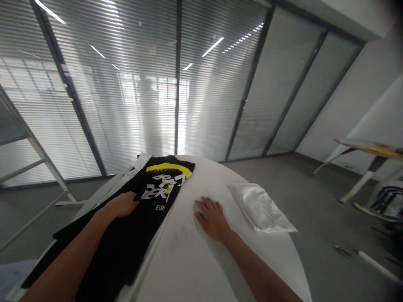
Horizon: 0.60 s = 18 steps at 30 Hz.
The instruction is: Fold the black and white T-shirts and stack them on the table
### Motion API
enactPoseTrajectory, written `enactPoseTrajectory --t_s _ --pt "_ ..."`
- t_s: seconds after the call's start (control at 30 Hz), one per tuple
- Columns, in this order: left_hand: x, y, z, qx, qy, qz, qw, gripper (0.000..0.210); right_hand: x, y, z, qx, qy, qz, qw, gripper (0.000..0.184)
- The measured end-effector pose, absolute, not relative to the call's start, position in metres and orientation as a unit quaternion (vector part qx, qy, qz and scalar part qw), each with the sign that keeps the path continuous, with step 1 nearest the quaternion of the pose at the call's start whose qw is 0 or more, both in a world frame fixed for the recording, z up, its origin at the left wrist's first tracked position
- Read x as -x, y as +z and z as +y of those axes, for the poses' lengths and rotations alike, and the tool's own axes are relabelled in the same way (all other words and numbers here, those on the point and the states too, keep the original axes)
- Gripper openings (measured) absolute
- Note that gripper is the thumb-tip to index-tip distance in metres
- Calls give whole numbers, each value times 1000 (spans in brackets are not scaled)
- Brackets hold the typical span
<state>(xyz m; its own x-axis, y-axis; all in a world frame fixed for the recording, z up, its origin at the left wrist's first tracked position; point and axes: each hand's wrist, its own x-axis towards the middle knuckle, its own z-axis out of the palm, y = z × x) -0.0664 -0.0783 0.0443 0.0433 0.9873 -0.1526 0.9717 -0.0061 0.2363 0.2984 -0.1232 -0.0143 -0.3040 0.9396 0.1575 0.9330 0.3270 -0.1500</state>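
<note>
A black T-shirt (110, 251) with a yellow band and white lettering lies lengthwise on the left half of a white round table (189, 260). My left hand (125, 204) is on the shirt's left side, fingers curled in and closed on the fabric; its fingertips are partly hidden. White cloth shows along the shirt's far left edge and under its right edge. My right hand (211, 219) rests on the bare tabletop right of the shirt, fingers spread and holding nothing. To its right, a folded white glossy cloth (262, 207) lies near the table's edge.
A white metal ladder-like frame (44, 155) stands at the left. Behind the table is a glass partition with blinds (145, 96). At the right is another table (368, 147) with things on it, and a pale bar (378, 264) shows low at the right.
</note>
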Motion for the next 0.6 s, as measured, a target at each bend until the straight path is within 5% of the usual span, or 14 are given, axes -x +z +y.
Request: enactPoseTrajectory --t_s 0.17,0.33,0.5,0.6 --pt "31 85 -97 -730 187 599 270 39 -298 -16 -122 585 26 -801 122 48" --pt "-8 99 -111 -694 263 604 291 47 -301 -8 -123 574 103 -784 210 37" --pt "-35 85 -125 -748 274 538 274 51 -283 10 -136 504 370 -692 361 34" --pt "-60 85 -134 -744 314 508 299 49 -261 29 -147 443 547 -602 377 42"
